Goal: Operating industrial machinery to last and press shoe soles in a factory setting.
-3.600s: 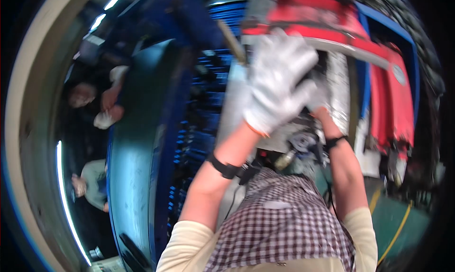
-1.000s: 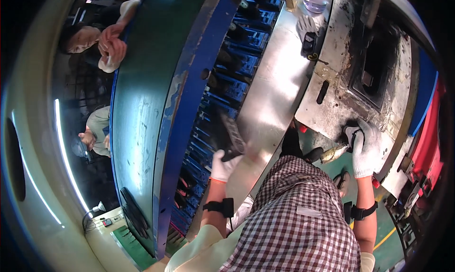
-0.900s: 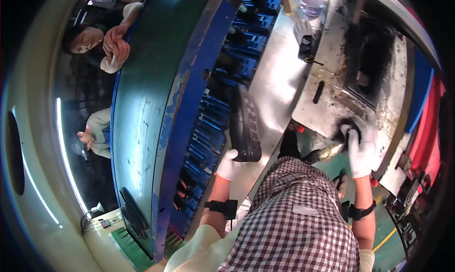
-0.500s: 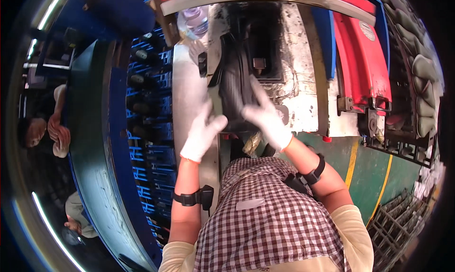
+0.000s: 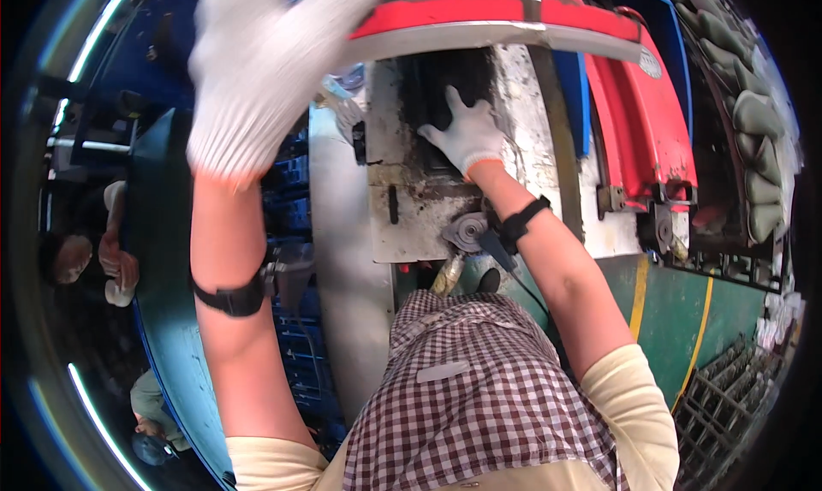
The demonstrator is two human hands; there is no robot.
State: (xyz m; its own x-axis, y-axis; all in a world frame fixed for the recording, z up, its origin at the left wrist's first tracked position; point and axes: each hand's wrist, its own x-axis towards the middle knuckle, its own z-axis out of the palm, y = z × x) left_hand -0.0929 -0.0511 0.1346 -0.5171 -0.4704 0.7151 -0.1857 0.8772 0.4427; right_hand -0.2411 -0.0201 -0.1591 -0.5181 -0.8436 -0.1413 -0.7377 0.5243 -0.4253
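Both my hands wear white knitted gloves. Raised high and close at the upper left, my left hand has its thumb spread from its fingers beside the red machine cover; the fingertips are cut off by the picture's top edge. My right hand reaches over the dark recess in the worn metal worktop, its fingers spread. I cannot tell whether it touches the black surface beneath. A round grey knob-like part sits at the worktop's near edge, beside my right forearm.
A second red machine cover stands at the right, with a rack of grey-green padded pieces beyond it. At the left runs a long greenish conveyor belt, with co-workers on its far side. A metal rack stands on the green floor.
My left hand has risen up and left, towards the camera. My right hand has moved forward over the recess. The long black piece between my hands no longer shows. The red cover appears lower.
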